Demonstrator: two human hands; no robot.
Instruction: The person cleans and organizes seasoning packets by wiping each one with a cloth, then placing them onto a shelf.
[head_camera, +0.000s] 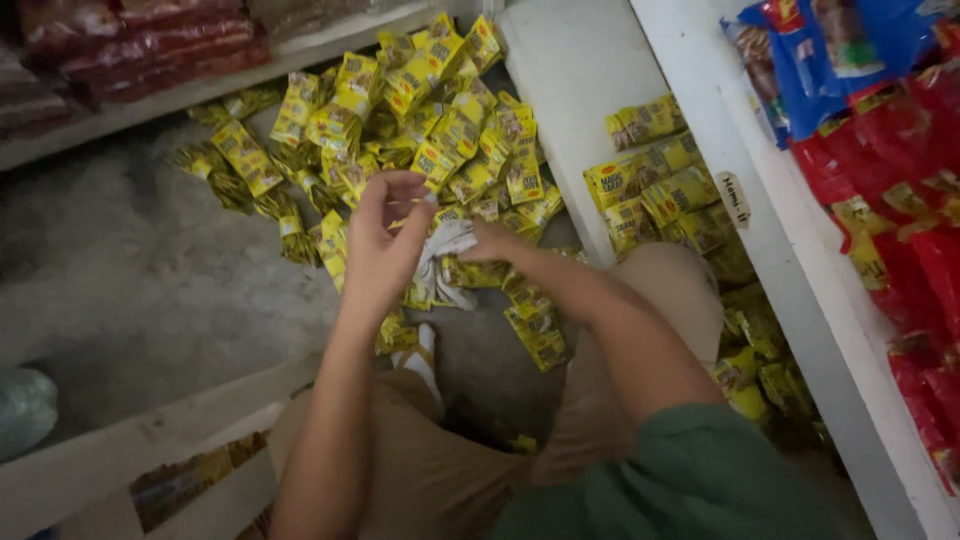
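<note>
A heap of small yellow packets (420, 120) lies on the grey floor in front of me. My left hand (385, 240) is raised over the heap, its fingers curled around the top of a crumpled white plastic bag (445, 255). My right hand (490, 242) reaches in from the right and touches the same bag; most of that hand is hidden behind the bag and my left hand. My knees in tan trousers frame the near side of the heap.
A white shelf (590, 70) at the right holds more yellow packets (660, 190). Red and blue bags (880, 120) hang or stack at the far right. A shelf with red packs (140, 45) runs along the top left. A white board (150, 440) crosses the lower left.
</note>
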